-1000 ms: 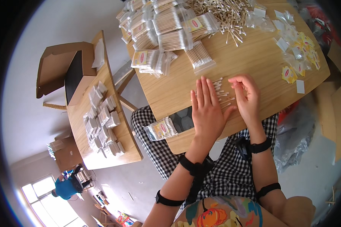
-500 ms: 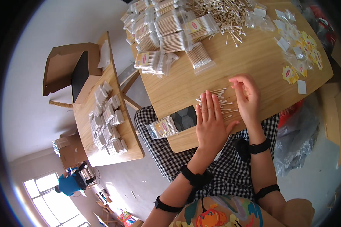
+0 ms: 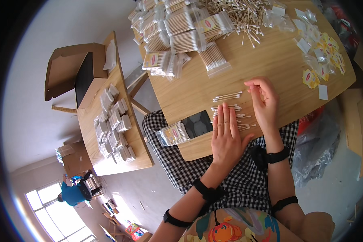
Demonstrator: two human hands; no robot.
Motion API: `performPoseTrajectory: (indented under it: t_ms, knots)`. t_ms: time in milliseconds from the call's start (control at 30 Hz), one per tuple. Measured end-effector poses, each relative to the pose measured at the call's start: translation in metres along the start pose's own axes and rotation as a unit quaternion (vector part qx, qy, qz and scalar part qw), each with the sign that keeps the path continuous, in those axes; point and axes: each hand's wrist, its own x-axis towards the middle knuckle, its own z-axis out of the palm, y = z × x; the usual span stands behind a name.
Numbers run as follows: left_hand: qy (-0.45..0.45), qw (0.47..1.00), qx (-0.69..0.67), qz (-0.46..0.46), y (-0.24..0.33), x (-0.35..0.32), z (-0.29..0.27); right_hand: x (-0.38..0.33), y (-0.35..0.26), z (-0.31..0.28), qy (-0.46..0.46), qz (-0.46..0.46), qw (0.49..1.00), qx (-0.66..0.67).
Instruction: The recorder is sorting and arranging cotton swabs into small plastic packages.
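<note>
Cotton swabs (image 3: 228, 96): slim, pale, white-tipped, loosely rowed; left hand (image 3: 226, 141) flat over some, right hand (image 3: 266, 101) half-curled nearby.

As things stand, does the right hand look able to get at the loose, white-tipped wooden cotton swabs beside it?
Likely yes: the right hand is beside the cotton swabs with nothing visible between them, though the left hand covers some.

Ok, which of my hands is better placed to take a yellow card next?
Probably your right hand: it's nearer the yellow cards, loosely curled with nothing visible in it, while your left hand lies flat over loose swabs.
</note>
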Motion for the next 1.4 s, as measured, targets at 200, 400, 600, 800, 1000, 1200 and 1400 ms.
performPoseTrajectory:
  t_ms: [200, 400, 600, 800, 1000, 1200, 1400]
  knots:
    - [0.001, 1.000, -0.001, -0.001, 0.001, 0.000, -0.001, -0.001, 0.002, 0.000, -0.002, -0.004, 1.000, -0.001]
    - [0.010, 1.000, 0.001, 0.004, 0.001, 0.001, -0.001, 0.000, 0.003, 0.000, -0.003, -0.005, 1.000, 0.001]
    - [0.031, 0.999, -0.017, 0.000, 0.001, 0.009, -0.001, -0.001, 0.001, 0.000, -0.005, -0.005, 1.000, -0.003]
    - [0.040, 0.999, -0.025, 0.008, -0.003, 0.009, 0.002, 0.001, -0.002, -0.001, -0.023, -0.009, 0.999, -0.027]
    - [0.028, 0.999, -0.033, -0.004, -0.005, 0.005, 0.003, 0.001, -0.019, -0.013, -0.176, -0.007, 0.981, -0.076]
    - [0.014, 1.000, 0.003, -0.015, -0.011, 0.003, -0.003, -0.001, -0.027, -0.019, -0.238, -0.057, 0.956, -0.159]
    - [-0.006, 1.000, 0.019, -0.012, -0.013, 0.005, -0.002, -0.003, -0.034, -0.011, -0.241, -0.077, 0.936, -0.244]
